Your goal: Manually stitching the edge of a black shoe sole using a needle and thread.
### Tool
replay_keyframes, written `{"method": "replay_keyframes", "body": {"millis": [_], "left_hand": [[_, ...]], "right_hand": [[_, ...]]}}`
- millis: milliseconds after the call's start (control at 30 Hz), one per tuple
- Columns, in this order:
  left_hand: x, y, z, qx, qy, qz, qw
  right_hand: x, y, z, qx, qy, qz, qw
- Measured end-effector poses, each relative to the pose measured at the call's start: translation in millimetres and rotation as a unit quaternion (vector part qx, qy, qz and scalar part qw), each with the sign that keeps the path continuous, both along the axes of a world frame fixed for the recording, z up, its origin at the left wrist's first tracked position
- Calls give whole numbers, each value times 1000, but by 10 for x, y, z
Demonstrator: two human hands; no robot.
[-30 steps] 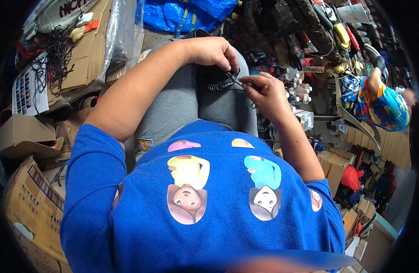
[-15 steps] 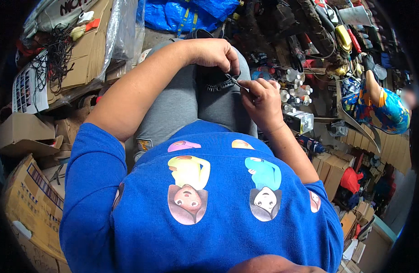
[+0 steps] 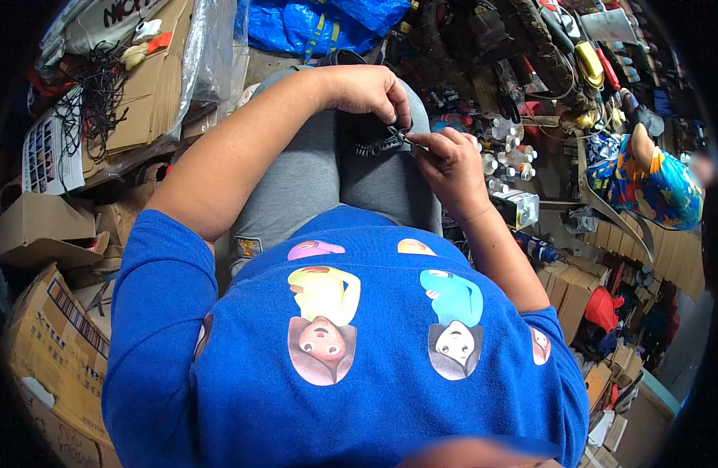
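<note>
Between my knees is a small black piece [image 3: 381,146] with a row of thin, shiny bristles or coil loops along its near edge. My left hand [image 3: 378,95] reaches over from the left, its fingers curled down and pinching the piece's far upper part. On the right, my right hand [image 3: 452,164] is closed in a pinch on a thin, dark stick-like tool [image 3: 412,142]. The tool's tip meets the black piece just below my left fingertips. Its exact kind is too small to make out.
Flattened cardboard [image 3: 144,101] with tangled black cord [image 3: 101,93] lies at left, above an open carton [image 3: 47,230]. A blue tarp bag [image 3: 320,27] is ahead. Small bottles [image 3: 511,152] crowd the right, where another person in a colourful shirt [image 3: 663,183] sits.
My right hand has shifted very slightly, with the thin tool still at the black piece. My left hand has stayed in place. The other person's arm at the right has moved.
</note>
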State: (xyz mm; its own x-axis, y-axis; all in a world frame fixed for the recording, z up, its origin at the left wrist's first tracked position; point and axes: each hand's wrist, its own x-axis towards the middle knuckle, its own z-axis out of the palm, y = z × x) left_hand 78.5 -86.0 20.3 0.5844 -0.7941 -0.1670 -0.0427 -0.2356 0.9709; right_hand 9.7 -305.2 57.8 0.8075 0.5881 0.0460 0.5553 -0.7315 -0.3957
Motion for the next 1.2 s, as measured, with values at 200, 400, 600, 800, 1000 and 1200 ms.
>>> {"method": "replay_keyframes", "body": {"millis": [200, 400, 600, 800, 1000, 1200], "left_hand": [[-5, 3, -19, -2, 2, 1, 1000], [-2, 0, 11, 19, 0, -4, 1000], [-6, 13, 6, -4, -5, -3, 1000], [-8, 11, 1, 1, -1, -5, 1000], [-9, 8, -41, -6, 5, -6, 1000], [-23, 9, -22, -8, 8, -3, 1000]], "right_hand": [[39, 106, 148, -55, -20, 19, 998], [92, 139, 231, -87, -9, 21, 996], [-16, 151, 194, -89, -67, 16, 994], [1, 86, 127, -50, -55, 21, 997], [-7, -3, -20, 3, -83, 42, 996], [-13, -63, -94, 16, -89, 51, 995]]}}
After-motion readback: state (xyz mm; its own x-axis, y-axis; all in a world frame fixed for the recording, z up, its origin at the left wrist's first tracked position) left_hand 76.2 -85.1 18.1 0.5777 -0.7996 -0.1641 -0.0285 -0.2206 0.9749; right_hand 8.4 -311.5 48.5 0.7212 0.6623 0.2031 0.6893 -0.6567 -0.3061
